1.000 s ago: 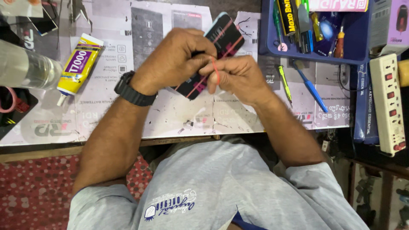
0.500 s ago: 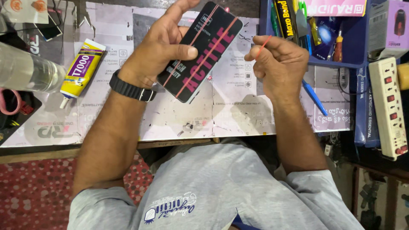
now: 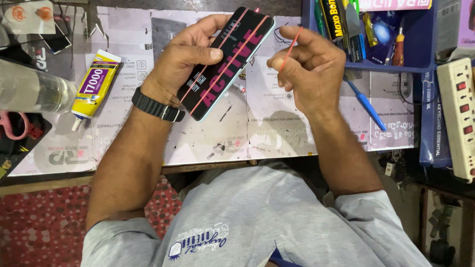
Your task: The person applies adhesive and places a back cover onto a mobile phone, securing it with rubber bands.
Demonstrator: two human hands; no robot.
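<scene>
Since a moment ago we have drawn our right hand (image 3: pixel 307 66) a little away from the phone (image 3: pixel 225 64), its fingers pinched on a thin red rubber band (image 3: pixel 289 49); our left hand (image 3: pixel 185 62) is wrapped round the phone, held tilted above the counter (image 3: pixel 277 128), two red bands already lying along its black, pink-lettered face; a yellow glue tube (image 3: pixel 94 86) with a purple label lies to the left; a blue tool tray (image 3: pixel 425 39) sits upper right, a white power strip (image 3: pixel 460 116) beside it.

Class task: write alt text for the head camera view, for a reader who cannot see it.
Left hand holds a black phone with red rubber bands along it, above a paper-covered bench; right hand pinches another red band. A yellow glue tube lies to the left.
</scene>
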